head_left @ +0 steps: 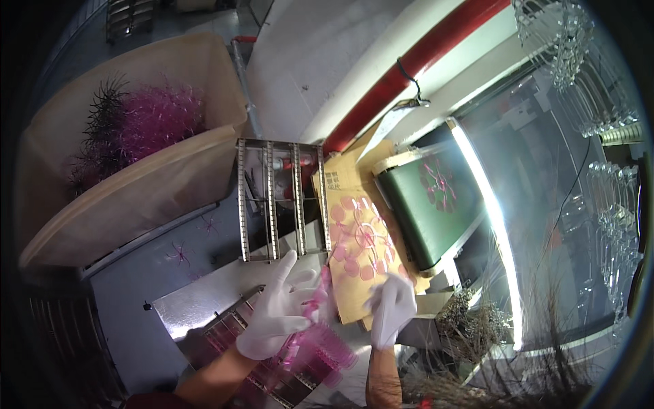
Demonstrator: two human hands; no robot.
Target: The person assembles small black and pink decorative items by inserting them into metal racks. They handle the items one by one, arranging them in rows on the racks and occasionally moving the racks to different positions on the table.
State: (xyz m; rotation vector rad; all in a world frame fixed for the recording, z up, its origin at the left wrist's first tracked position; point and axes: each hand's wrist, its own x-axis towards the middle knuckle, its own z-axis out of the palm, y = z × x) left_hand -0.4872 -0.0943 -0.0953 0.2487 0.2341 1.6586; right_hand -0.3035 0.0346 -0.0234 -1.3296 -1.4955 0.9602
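My left hand (272,317), in a white glove, has its index finger raised and its other fingers bent round a strip of pink translucent plastic pieces (315,303). Below it lies a stack of pink translucent plastic pieces (327,351) on a metal slotted rack (272,382). My right hand (394,310), also gloved in white, is closed with curled fingers at the near edge of a cardboard sheet (351,300); whatever it may hold is hidden. On the cardboard, just beyond both hands, rests a pink moulded sprue (366,235) with round discs around its centre.
A green conveyor belt (415,204) at the right carries another pink sprue (438,184). A bright tube lamp (487,204) runs alongside. Another metal rack (283,201) stands beyond my left hand. A large tan bin (136,167) at the left holds pink and dark sprues. Clear plastic parts (613,232) hang far right.
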